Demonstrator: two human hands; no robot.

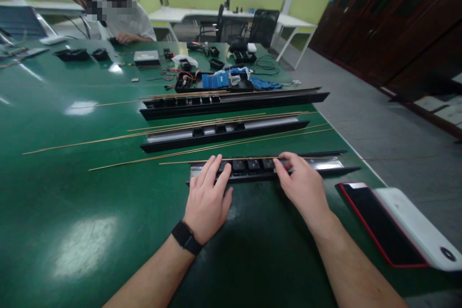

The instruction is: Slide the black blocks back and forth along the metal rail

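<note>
The nearest black channel (325, 171) lies across the green table, with several black blocks (253, 165) seated in its middle. A thin golden rod (176, 162) runs along its far edge. My left hand (208, 195) rests over the channel's left part, fingers apart, its fingertips on the rod and a block. At the right end of the blocks, my right hand (301, 180) has its thumb and index finger pinched on the rod. A black band is on my left wrist.
Behind lie two more black channels (231, 137) (238, 104) with loose golden rods (126, 159). Farther back are a tray with blue items (216, 81) and small black parts. A red-edged device (386, 226) and a white one (415, 226) sit right. A person (126, 21) sits at far left.
</note>
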